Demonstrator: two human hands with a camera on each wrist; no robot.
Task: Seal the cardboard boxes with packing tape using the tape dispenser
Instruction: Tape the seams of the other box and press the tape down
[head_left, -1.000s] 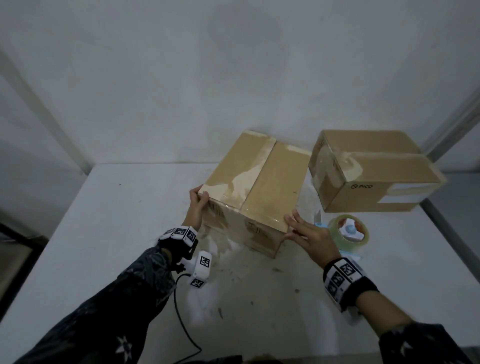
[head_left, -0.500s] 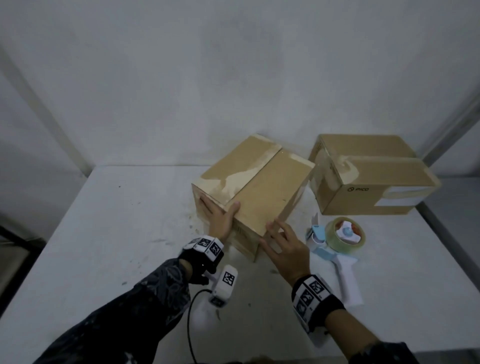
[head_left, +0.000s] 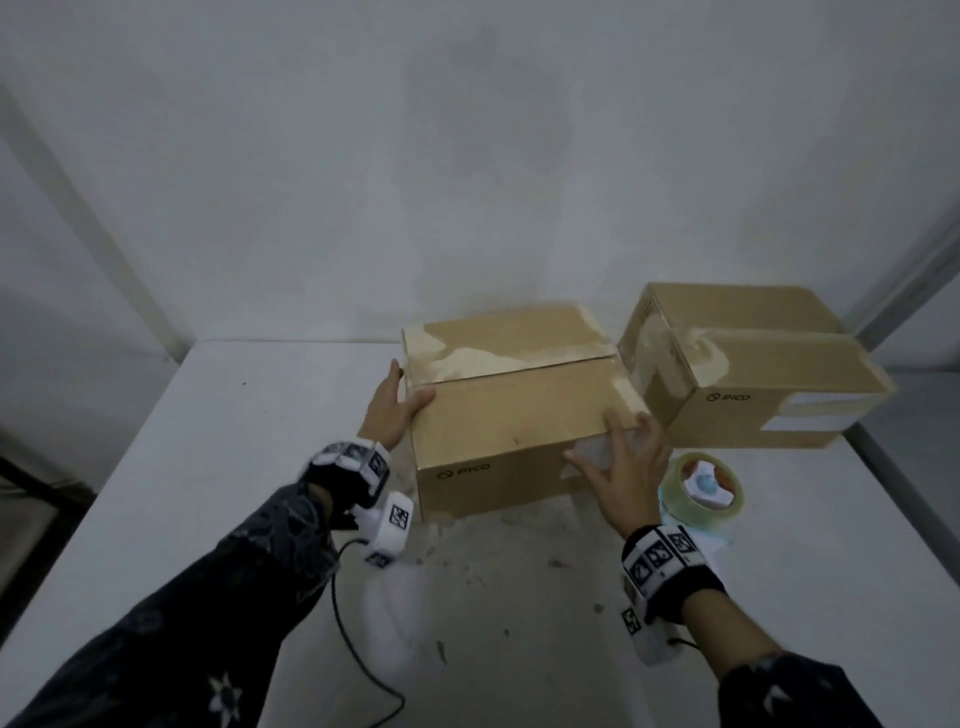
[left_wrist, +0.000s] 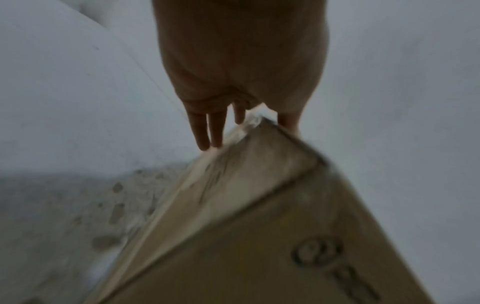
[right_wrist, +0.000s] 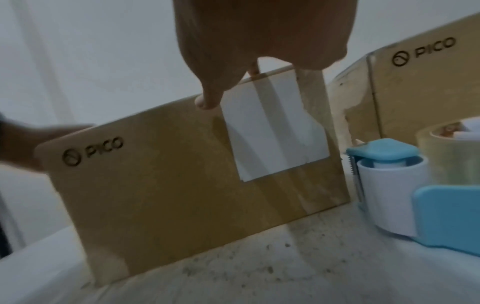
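Note:
A closed cardboard box printed PICO stands on the white table, its long front face toward me and old tape patches along its top seam. My left hand holds its upper left corner, thumb on top and straight fingers down the left side; the left wrist view shows the hand astride that corner of the box. My right hand has spread, straight fingers touching the front right corner by a white label. The blue-and-white tape dispenser lies just right of that hand.
A second PICO box with tape remnants sits at the back right, close beside the first. A grey wall runs along the table's far edge. A black cable trails from my left wrist over the scuffed table near me.
The box has been turned from diagonal to square, front face toward me. My left hand shifted from the front face to the upper left corner; my right hand followed the right front corner.

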